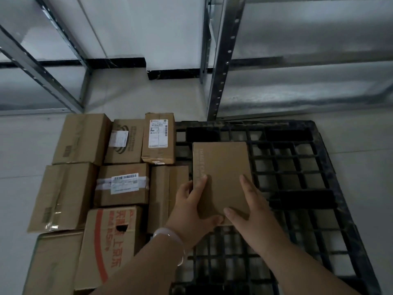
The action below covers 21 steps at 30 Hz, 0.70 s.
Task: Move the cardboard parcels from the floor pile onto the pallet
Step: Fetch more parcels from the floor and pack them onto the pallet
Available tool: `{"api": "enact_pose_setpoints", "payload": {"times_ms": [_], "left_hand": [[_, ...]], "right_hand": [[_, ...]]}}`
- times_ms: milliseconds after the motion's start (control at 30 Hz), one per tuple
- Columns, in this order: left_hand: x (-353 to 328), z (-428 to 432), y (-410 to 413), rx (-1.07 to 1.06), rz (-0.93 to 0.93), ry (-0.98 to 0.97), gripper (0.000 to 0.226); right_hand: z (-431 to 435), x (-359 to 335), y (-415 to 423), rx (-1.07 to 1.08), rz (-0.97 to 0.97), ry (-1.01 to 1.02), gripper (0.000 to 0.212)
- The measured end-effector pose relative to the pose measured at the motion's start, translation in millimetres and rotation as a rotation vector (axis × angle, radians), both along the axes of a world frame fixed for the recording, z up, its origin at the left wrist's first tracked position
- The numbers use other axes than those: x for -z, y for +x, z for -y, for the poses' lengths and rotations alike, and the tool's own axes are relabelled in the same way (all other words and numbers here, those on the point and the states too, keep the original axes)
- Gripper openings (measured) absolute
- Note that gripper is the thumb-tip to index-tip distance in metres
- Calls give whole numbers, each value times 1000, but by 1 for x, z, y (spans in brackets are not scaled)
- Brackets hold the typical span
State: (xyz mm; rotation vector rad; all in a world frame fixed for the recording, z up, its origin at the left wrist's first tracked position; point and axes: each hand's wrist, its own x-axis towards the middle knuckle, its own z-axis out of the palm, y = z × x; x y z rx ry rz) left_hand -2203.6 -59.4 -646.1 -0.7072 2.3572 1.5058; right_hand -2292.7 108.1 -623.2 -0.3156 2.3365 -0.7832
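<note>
Pale floor [127, 99] runs back to a white wall, with metal shelving racks [221, 60] standing on either side. Lying on that floor to the right is the black grid pallet [297, 167], and to the left, packed tight against one another, is the pile of cardboard parcels [70, 194]. Among them I can pick out a box with a barcode label [122, 184] in the middle, a box with red print [110, 241] nearer to me, and a box with a white shipping label [158, 137] at the far end, beside the pallet's corner. I have a flat brown parcel [221, 167] between both hands, over the left part of the pallet and just beside a narrow box [161, 194] at the edge of the pile. My left hand [191, 207] grips its near left corner, fingers lying on the top face and thumb hooked along the near edge. My right hand [255, 213] takes the near right corner, thumb laid across the top and fingers reaching along the right side. The parcel lies flat with its printed long edge to the left. I cannot tell whether it rests on the grid or hangs just above it. A pale bracelet [168, 234] sits on my left wrist.
</note>
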Motion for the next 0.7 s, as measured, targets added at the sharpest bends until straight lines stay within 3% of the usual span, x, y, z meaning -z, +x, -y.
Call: {"api": "enact_pose_setpoints", "payload": {"times_ms": [333,533,700], "left_hand": [[119,51,-93,-171,-45,-92,81],[169,74,-126,-196,-55,-262,61],[190,88,-147,-227,-112,-298,59]], "right_hand": [[47,131,-105,-182,65,-18,111],[82,192,-142,-253,-45,-74,91],[102,219,-166,-267,-180,-98,76]]}}
